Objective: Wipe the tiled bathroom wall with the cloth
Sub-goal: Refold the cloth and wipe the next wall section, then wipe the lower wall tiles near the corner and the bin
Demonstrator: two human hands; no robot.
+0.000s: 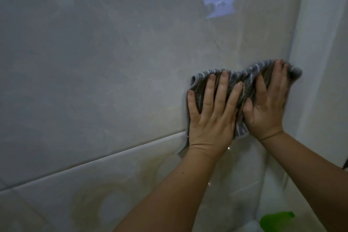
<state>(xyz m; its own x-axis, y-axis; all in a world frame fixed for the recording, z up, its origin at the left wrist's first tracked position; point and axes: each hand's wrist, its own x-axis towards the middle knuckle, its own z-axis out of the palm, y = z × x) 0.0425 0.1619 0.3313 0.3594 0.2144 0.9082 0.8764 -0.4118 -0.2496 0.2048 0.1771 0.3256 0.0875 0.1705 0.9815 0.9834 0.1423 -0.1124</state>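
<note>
A grey cloth with pale stripes is pressed flat against the glossy tiled wall, close to the right corner. My left hand lies spread on the cloth's left part, fingers apart and pointing up. My right hand presses the cloth's right part, its fingertips curled over the top edge. The cloth's lower middle strip shows between my two hands. Much of the cloth is hidden under my palms.
A grout line slants across the wall below the hands. A bluish bright reflection sits high on the tile. The wall corner meets a pale side wall on the right. A green object shows at the bottom right.
</note>
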